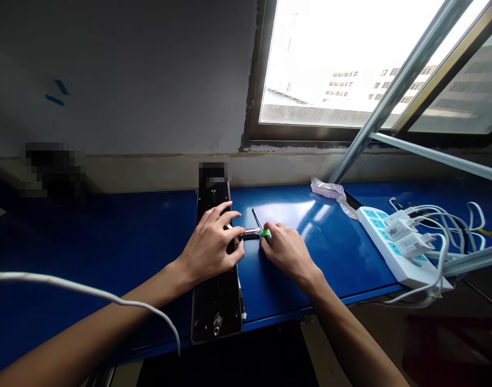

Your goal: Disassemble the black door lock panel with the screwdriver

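Observation:
A long black case lies lengthwise across the blue table, a metal connector at its near end. My left hand grips it from above, the fingers spread and bent over its right edge. A shiny dark cylinder sticks out sideways to the right by my left thumb and index finger. At its right end, my right hand is closed round a green-and-black piece, mostly hidden by the fingers. A thin dark rod lies slanted just beyond my right fingers.
On the right stands a white power strip with chargers and tangled white cables. A clear plastic packet lies near the wall. Metal bars slant over the right side. A white cable crosses above my left forearm.

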Demonstrator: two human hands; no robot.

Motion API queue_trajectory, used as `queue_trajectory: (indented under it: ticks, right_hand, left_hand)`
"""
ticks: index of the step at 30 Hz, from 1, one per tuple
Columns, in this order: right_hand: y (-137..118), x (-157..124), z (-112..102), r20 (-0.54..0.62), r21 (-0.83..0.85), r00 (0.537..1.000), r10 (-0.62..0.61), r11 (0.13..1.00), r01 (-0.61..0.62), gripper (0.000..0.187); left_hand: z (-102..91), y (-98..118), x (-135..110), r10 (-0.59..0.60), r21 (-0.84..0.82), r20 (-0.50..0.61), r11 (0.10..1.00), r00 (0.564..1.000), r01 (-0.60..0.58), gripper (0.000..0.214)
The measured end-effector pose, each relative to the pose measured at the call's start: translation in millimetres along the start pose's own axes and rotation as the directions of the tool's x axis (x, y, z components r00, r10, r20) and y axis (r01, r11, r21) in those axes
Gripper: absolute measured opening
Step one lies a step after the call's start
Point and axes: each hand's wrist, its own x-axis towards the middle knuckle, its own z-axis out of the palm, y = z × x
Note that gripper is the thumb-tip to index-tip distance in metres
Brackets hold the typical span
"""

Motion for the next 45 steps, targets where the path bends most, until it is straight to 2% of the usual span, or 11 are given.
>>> queue_trajectory:
  ticks: [7,15,18,21,24,26,30,34,39,45]
  right_hand:
    - [1,23,3,0.075,0.012,0.997,-0.029,1.0,0.028,0.03]
    - [5,34,0,0.08,0.064,0.993,-0.085,0.995,0.08,0.032]
    - [-1,34,-9,0.022,0.099,0.992,-0.122,0.988,0.12,0.036]
    - [-17,38,-26,-0.09,0.172,0.979,-0.186,0.965,0.199,0.034]
    - [-37,48,-41,-0.18,0.273,0.94,-0.289,0.904,0.33,0.024]
    - [-49,57,-43,-0.246,0.329,0.906,-0.344,0.85,0.412,0.017]
    - [-56,67,-27,-0.406,0.396,0.839,-0.363,0.757,0.519,0.016]
    - [-44,64,-5,-0.52,0.395,0.788,-0.33,0.725,0.564,0.02]
    - [-32,59,2,-0.541,0.355,0.763,-0.353,0.727,0.588,0.021]
    - [-38,57,1,-0.516,0.315,0.752,-0.411,0.725,0.613,0.02]
  left_hand:
    - [1.1,-8,5,0.0,-0.002,-0.026,1.0,1.0,0.0,0.018]
    - [4.9,-26,14,0.011,0.02,-0.031,1.0,0.999,-0.011,0.019]
    - [-1.6,-28,10,0.056,0.027,-0.078,0.998,0.995,-0.054,0.028]
    - [-13.7,-32,-3,0.062,0.004,-0.138,0.998,0.988,-0.062,0.03]
    - [-25.3,-41,-19,-0.024,-0.049,-0.182,0.999,0.983,0.015,0.022]
    - [-29.8,-51,-28,-0.102,-0.104,-0.182,0.991,0.978,0.084,0.012]
    - [-31.1,-69,-39,-0.232,-0.208,-0.149,0.958,0.961,0.199,0.023]
    - [-29.5,-80,-47,-0.226,-0.162,-0.106,0.965,0.968,0.208,0.021]
    - [-28.4,-78,-53,-0.183,-0.095,-0.111,0.98,0.977,0.173,0.012]
    - [-27.7,-73,-53,-0.166,-0.094,-0.137,0.984,0.977,0.154,0.012]
